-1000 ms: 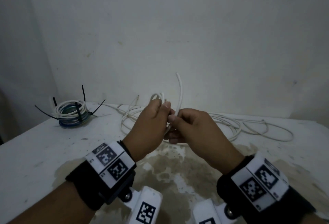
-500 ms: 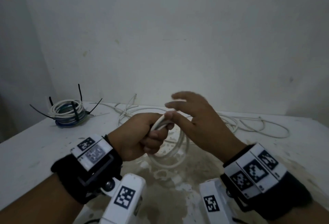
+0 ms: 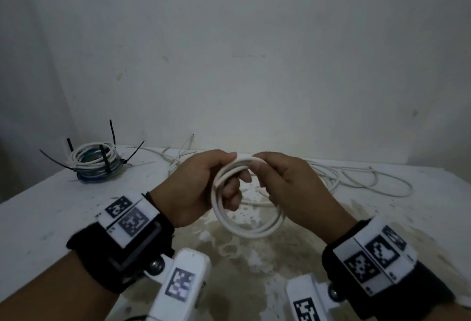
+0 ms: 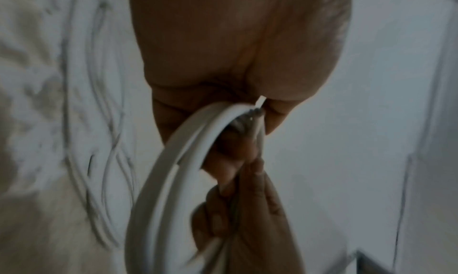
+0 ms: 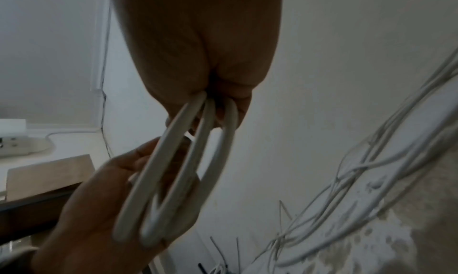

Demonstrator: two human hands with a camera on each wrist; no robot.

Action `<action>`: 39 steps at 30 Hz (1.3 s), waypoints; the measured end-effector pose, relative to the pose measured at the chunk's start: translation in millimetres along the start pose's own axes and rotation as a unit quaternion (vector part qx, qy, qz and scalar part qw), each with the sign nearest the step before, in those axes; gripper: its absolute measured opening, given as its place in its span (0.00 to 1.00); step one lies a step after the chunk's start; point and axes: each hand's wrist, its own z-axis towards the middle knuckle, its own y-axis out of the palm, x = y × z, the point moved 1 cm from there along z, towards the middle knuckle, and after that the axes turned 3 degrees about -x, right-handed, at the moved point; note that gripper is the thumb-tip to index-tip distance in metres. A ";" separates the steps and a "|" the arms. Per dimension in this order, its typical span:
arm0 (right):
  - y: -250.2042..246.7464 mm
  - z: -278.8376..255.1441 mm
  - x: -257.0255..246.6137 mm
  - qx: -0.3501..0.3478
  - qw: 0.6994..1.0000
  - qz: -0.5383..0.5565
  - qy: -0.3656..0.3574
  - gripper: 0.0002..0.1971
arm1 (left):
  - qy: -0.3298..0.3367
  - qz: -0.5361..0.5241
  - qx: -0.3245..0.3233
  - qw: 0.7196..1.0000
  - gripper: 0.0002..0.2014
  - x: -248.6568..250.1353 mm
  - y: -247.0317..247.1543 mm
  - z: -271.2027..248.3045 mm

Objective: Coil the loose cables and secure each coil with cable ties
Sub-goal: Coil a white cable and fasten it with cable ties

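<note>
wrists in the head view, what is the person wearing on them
Each bare forearm carries a black fabric wrist strap. The left strap and the right strap are each topped by a white plate printed with black square fiducial markers. A white camera block with its own marker hangs below each wrist. No sleeves or gloves show.

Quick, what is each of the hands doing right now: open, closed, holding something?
Left hand: closed, gripping the white coil.
Right hand: closed, pinching the top of the same coil.
</note>
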 end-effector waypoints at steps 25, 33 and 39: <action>-39.1 -56.0 23.1 0.014 0.992 -0.022 0.125 0.05 | 0.158 0.162 0.091 0.970 0.19 -56.7 62.0 38.1; -73.7 -105.7 39.9 0.094 0.978 -0.087 0.163 0.09 | 0.074 0.080 0.060 0.992 0.19 -94.7 117.3 58.5; -93.7 -124.0 53.4 0.077 0.970 -0.108 0.204 0.12 | 0.015 0.065 -0.059 0.996 0.15 -101.3 138.2 68.7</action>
